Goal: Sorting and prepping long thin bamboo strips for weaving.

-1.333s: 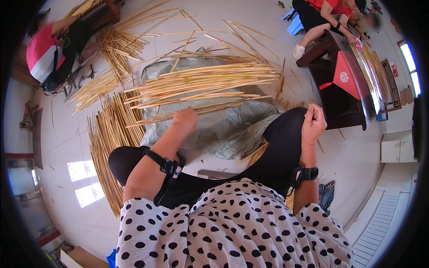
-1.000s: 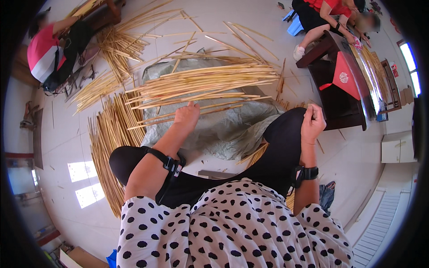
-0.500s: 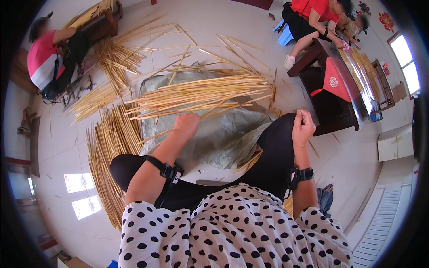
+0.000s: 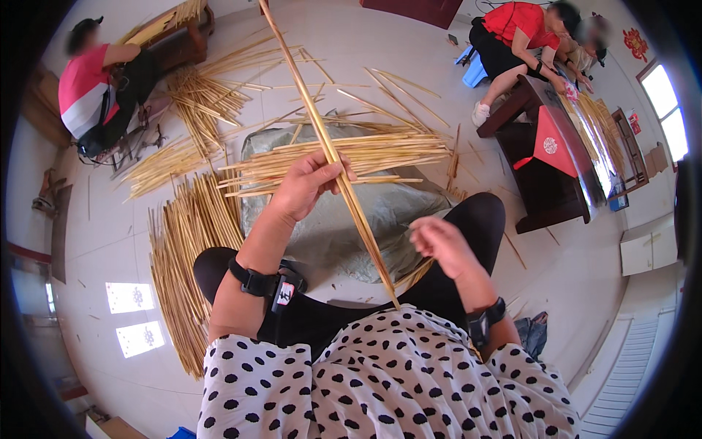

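Above the grey sheet (image 4: 409, 212), the left hand (image 4: 303, 186) is now gripping a long reed stalk (image 4: 333, 157) lifted from the pile (image 4: 351, 157); right hand (image 4: 442, 245) fingers are curling loosely, holding nothing clearly.

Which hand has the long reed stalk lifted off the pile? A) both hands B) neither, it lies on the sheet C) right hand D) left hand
D: the left hand has its grip closed around the long reed stalk, which slants up away from the lap, while the right hand sits beside its lower part with fingers curled, not clearly touching it.
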The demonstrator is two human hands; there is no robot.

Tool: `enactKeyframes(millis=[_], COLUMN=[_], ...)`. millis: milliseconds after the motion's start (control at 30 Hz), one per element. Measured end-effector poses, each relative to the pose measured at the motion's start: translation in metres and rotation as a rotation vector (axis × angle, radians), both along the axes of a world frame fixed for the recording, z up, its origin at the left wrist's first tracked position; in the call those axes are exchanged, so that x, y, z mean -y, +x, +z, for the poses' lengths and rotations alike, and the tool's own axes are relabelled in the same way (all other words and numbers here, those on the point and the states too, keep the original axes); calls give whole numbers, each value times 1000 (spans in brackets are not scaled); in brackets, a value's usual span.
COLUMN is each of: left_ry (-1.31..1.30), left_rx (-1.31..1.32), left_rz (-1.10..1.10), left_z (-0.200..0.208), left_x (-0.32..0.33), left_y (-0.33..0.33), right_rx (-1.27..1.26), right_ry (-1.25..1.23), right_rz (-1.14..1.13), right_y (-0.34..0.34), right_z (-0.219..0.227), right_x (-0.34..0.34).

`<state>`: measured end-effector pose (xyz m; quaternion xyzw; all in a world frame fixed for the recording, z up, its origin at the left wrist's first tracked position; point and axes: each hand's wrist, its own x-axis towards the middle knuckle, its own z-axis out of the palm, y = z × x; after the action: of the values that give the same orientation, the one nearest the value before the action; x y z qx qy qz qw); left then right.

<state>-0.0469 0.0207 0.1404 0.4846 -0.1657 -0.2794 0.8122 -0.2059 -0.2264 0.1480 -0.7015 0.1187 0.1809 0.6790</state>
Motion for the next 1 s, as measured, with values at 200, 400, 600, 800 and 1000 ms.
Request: enactKeyframes(millis=[200,400,600,800,1000], left_ry=[45,53,99,213,226], left_rx=[21,3,37,76,105], left_rz=[-69,-111,-215,-270,-70], left_z=[-11,-10,-12,-15,-23], left_x=[9,7,11,17,16], left_y=[-5,-4,-6,-18,-7], right_rx=[109,-16,-88,-170,-172], right_ry=[-120,32,111,110,152], right_rz=[167,133,128,216,207], right_y=[-5,-6,-14,-25,-28], right_z=[-14,-18,-32,-40,-46], right_x=[-45,-49,-42,-34,-28])
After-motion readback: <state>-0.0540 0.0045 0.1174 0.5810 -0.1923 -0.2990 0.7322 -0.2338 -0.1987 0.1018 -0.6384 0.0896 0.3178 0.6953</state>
